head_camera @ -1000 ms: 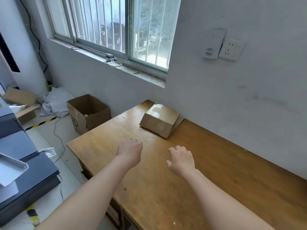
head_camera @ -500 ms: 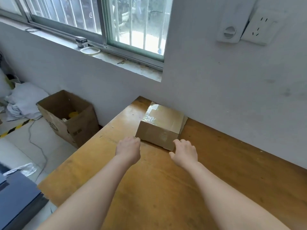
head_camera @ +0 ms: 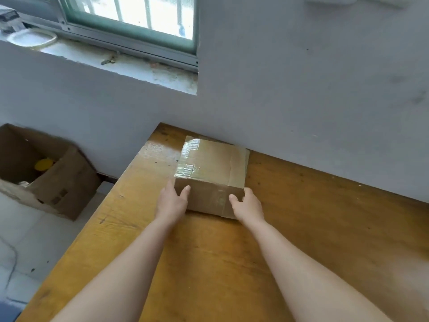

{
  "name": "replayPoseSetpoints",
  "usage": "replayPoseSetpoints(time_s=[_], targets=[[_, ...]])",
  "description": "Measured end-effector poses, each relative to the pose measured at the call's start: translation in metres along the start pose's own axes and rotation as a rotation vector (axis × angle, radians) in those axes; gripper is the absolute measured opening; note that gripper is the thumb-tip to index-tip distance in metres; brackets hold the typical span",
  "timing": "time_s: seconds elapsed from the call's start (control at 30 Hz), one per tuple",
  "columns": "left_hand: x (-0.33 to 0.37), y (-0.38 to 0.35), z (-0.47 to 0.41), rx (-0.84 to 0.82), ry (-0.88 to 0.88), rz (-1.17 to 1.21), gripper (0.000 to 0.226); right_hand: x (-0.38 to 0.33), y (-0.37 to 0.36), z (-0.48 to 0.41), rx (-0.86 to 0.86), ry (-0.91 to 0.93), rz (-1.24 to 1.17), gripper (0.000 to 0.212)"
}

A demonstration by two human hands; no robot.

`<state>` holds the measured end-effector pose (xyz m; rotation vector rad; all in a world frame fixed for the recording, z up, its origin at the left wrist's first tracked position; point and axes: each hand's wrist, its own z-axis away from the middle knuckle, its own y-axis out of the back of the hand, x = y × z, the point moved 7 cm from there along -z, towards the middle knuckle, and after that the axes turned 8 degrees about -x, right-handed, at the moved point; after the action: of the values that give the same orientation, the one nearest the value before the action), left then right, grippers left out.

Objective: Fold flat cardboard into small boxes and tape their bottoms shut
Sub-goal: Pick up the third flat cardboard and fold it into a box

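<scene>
**Both hands on the near corners of a taped box**

A small box [head_camera: 210, 163] of brown cardboard sits on the wooden bench [head_camera: 325, 224], at the far left end, with its far side up against the grey wall [head_camera: 301, 89]; it rests flat, closed on top, and is turned slightly so that one near corner points toward the person. Shiny clear tape [head_camera: 188, 159] runs along the left part of the top and down over the edges; more tape shows dimly on the near face.

The left hand [head_camera: 171, 203] grips the near left corner; its thumb lies on the near face and its fingers lie along the left side. The right hand [head_camera: 248, 205] grips the near right corner; its thumb presses the near face while the fingers curl round the right side, mostly hidden behind the box. Both bare forearms reach in from the bottom edge, well apart, over the bench top.

On the floor [head_camera: 34, 240] to the left of the bench stands an open carton [head_camera: 67, 189]; something yellow [head_camera: 44, 164] lies inside it, too blurred to name. Above, a window [head_camera: 139, 12] with a green frame is set over a worn sill [head_camera: 144, 68]; a pale ring-shaped thing [head_camera: 30, 38] lies at the sill's left end.
</scene>
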<state>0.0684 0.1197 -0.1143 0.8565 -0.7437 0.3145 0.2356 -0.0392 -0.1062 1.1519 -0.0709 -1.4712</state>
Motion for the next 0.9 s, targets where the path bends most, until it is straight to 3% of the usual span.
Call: replayPoseSetpoints(time_s=[0.27, 0.37, 0.57, 0.77, 0.9], targets=[[-0.013, 0.005, -0.003, 0.046, 0.203, 0.011, 0.07, 0.005, 0.002, 0.007, 0.209, -0.05, -0.263, 0.042], [-0.02, 0.006, -0.002, -0.028, 0.227, -0.007, 0.064, 0.01, 0.003, 0.013, 0.225, -0.089, -0.466, 0.048], [-0.021, 0.012, 0.014, 0.022, 0.147, 0.165, 0.05, 0.013, 0.004, 0.037, 0.151, -0.051, -0.694, 0.049], [-0.003, -0.009, 0.056, 0.082, 0.008, 0.378, 0.021, 0.027, 0.025, 0.08, 0.216, 0.012, -0.776, 0.046], [0.015, -0.029, 0.094, 0.098, -0.075, 0.413, 0.019, 0.056, 0.052, 0.118, 0.27, 0.041, -0.799, 0.044]])
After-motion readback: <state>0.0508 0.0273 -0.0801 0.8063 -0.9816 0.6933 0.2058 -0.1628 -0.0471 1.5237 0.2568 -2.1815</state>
